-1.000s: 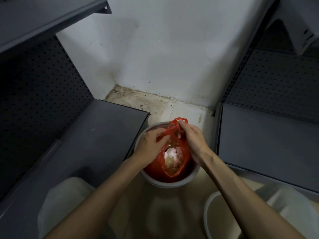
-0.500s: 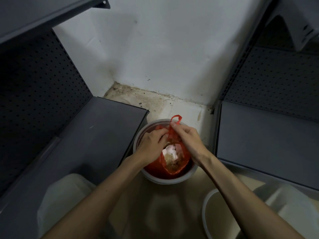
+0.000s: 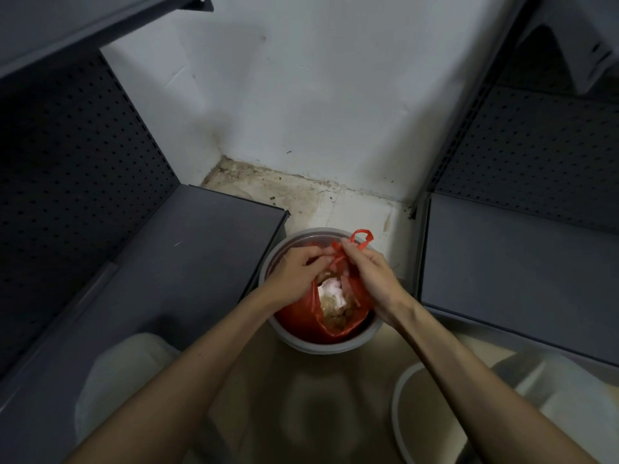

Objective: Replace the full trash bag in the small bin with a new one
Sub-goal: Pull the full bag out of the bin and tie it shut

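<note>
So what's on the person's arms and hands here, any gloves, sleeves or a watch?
Nothing worn that shows. The left hand and right hand are bare, without gloves, rings or a watch. Both forearms are uncovered down to the bottom edge of the frame; no sleeve comes into view.

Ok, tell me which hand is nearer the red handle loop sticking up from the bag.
Right. The right hand pinches the bag just below the red handle loop; the left hand grips the bag farther left.
</note>
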A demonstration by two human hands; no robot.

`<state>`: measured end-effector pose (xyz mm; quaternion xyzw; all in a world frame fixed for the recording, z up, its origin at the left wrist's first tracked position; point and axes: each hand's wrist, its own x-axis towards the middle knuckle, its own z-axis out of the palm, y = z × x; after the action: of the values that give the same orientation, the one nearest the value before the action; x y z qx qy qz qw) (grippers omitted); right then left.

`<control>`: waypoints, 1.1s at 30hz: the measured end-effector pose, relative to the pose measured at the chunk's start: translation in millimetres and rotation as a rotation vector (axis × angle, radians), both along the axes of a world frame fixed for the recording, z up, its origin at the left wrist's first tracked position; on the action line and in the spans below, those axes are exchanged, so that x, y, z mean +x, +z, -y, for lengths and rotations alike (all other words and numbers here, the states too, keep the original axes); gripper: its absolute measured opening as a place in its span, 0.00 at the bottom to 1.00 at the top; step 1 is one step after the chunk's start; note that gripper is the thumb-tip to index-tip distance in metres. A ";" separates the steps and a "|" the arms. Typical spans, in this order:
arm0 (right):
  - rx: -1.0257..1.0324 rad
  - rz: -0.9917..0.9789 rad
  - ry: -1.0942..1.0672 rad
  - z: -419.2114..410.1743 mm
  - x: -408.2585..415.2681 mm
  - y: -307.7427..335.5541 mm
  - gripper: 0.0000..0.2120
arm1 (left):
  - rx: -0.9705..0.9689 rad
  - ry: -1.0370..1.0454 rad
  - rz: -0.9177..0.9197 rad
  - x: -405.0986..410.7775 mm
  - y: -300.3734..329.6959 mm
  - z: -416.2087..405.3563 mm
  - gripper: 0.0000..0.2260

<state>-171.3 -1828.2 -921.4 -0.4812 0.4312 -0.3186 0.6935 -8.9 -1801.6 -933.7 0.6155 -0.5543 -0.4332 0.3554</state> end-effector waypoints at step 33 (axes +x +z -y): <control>-0.805 -0.903 0.201 -6.0 -4.3 -51.1 0.13 | 0.213 0.133 0.079 11.4 -16.0 1.6 0.08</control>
<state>-175.6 -1822.3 -972.5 -0.8311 0.4808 -0.1542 0.2330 2.6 -1803.2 -949.7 0.7016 -0.4767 -0.4407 0.2938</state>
